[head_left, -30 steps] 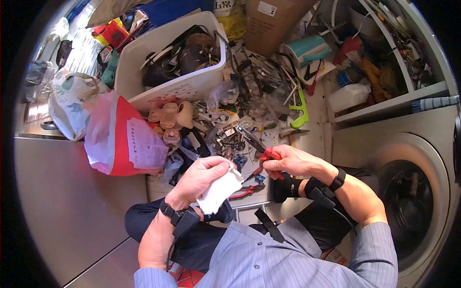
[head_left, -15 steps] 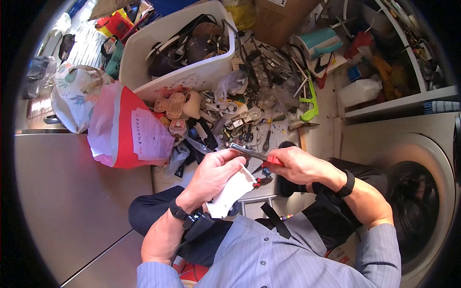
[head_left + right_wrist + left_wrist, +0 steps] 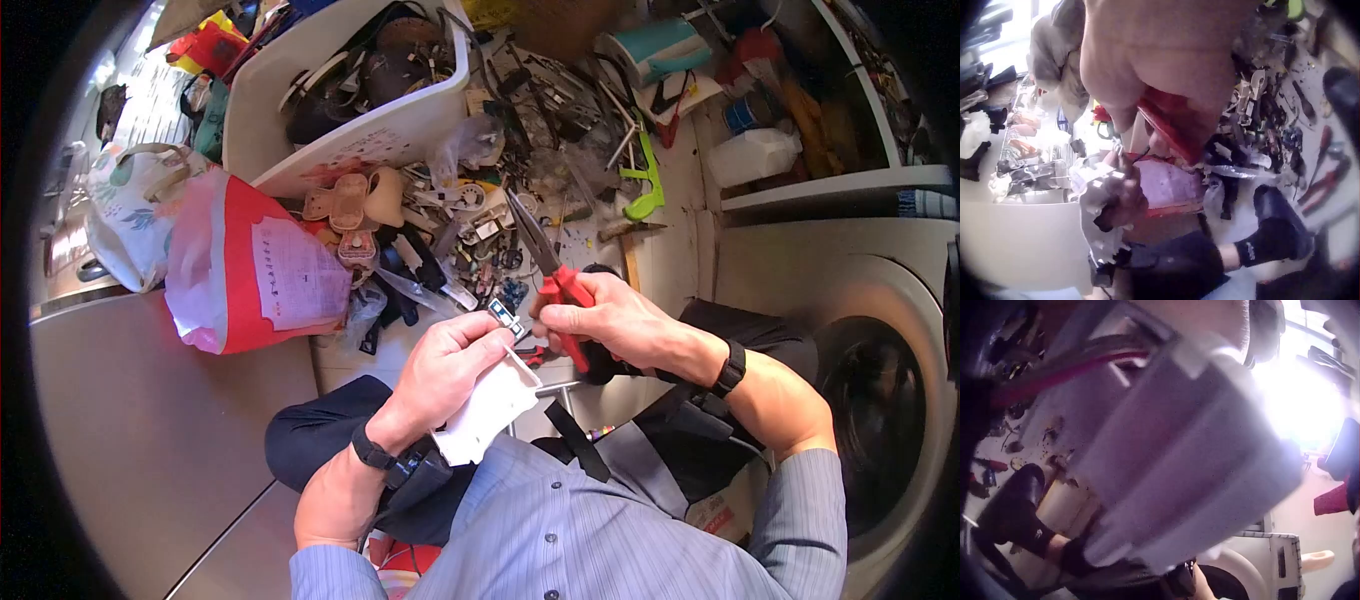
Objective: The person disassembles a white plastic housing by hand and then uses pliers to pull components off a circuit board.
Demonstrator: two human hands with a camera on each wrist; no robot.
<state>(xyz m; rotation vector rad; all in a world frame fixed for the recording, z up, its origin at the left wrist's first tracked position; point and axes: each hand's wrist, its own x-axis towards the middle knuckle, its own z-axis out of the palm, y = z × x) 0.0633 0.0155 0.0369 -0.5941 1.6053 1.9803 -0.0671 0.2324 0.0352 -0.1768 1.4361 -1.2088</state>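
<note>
My left hand point(image 3: 447, 368) pinches a white plastic casing point(image 3: 486, 412) and a small dark piece with white squares point(image 3: 505, 317) at its upper edge. My right hand point(image 3: 627, 325) grips the red handles of pliers point(image 3: 566, 290), whose metal jaws point up and away above the small piece, apart from it. In the left wrist view the casing point(image 3: 1172, 444) fills the middle, large and blurred. The right wrist view has my right hand point(image 3: 1160, 69) round the red handle point(image 3: 1169, 128), with the left hand point(image 3: 1124, 194) beyond it.
Mixed scrap parts point(image 3: 490, 225) lie on the floor ahead. Behind them stands a white bin point(image 3: 400, 130) of cables. A red and white bag point(image 3: 235, 265) is at the left, a washing machine point(image 3: 780, 260) at the right.
The pliers came in to the casing's upper edge, then moved away with their jaws swung upward. The small dark piece now shows at the left fingertips.
</note>
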